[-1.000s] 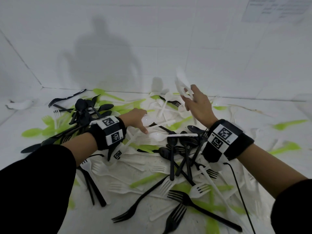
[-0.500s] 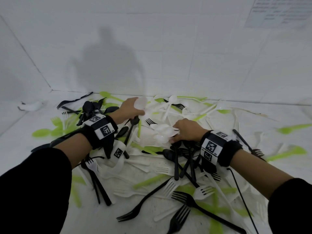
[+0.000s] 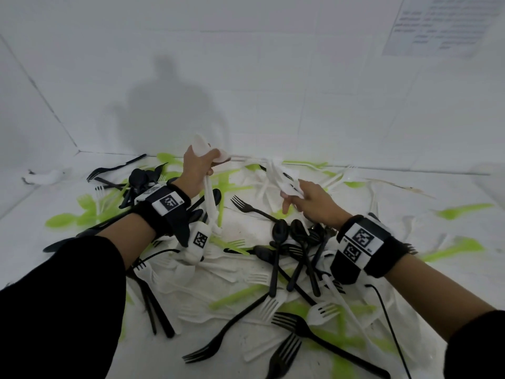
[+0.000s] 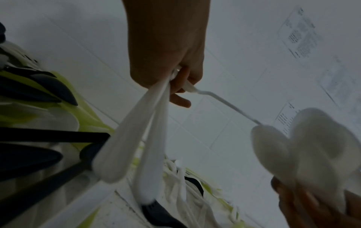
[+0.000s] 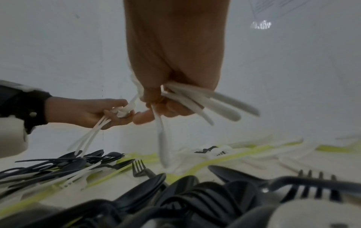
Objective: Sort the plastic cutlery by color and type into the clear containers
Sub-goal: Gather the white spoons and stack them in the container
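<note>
Head view shows us our left hand (image 3: pixel 197 165) raised above the heap, fingers (image 3: pixel 211 157) curled tight round a small bundle of white plastic spoons (image 3: pixel 209 199), smooth oval bowls poking up past the knuckles and slim flat handles hanging down. Our right hand (image 3: pixel 314 203) is lifted beside it, fingers wrapped round a second bunch of white spoons (image 3: pixel 281 179), which is blurred here so we cannot count the pieces. From the left wrist view those handles (image 4: pixel 136 138) flare wide and rounded at their ends, matte and pale, and one thin white stem (image 4: pixel 224 103) runs from our left hand across to the blurred bowls in the right hand; whether it is shared by both grips is hard to make out. Right wrist view gives us the right bundle's handles (image 5: pixel 210 101) fanned out sideways under the fist. Below lies the rest of the cutlery on the white bench (image 3: pixel 240 222): glossy black spoons (image 3: pixel 289 236) crossed in a cluster, black forks (image 3: pixel 306 329) with sharp tines, white forks (image 3: pixel 322 313) nearly lost against the surface, and lime green pieces (image 3: pixel 235 296) half buried. Our sleeves cut off the lower corners.
</note>
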`<state>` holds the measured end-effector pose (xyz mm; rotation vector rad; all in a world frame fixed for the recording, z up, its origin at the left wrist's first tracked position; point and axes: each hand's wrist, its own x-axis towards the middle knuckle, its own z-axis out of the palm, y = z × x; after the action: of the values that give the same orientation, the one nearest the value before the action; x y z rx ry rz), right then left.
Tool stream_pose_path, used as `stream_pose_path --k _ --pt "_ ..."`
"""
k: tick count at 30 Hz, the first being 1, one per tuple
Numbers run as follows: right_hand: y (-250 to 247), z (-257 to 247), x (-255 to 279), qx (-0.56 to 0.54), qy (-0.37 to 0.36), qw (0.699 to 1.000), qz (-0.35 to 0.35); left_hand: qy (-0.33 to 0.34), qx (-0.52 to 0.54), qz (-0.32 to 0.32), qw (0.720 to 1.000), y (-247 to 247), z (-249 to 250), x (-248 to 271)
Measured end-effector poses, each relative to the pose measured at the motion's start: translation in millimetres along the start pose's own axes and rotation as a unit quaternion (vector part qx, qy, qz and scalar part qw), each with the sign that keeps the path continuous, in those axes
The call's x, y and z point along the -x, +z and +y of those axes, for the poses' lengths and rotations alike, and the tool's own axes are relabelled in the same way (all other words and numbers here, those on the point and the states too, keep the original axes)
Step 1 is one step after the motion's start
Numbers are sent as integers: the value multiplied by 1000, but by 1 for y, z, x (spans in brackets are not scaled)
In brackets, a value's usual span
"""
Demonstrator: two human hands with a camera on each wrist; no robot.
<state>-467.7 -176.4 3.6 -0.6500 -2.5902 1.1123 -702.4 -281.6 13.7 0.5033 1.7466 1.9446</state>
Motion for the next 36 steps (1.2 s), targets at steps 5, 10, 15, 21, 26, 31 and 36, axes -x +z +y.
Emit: stream_pose_path --k 5,10,15,21,26,31,36 --pt "-7 -6 4 -168 -19 973 154 11 -52 -19 998 12 0 4" --pt "-14 -27 6 -207 -13 943 259 44 -181 -86 979 22 -2 20" --pt "1 -40 4 -120 36 978 167 58 -157 -196 966 32 -2 47" --pt "22 -47 5 -202 120 970 54 31 -82 -195 977 36 -9 72" --pt "23 -53 9 -224 98 963 113 -28 -21 -147 989 31 -10 80" --pt "31 -62 13 -264 67 956 111 -33 70 -132 988 29 -6 86" --pt "43 -66 15 -256 69 962 71 -74 97 -172 978 31 -5 96"
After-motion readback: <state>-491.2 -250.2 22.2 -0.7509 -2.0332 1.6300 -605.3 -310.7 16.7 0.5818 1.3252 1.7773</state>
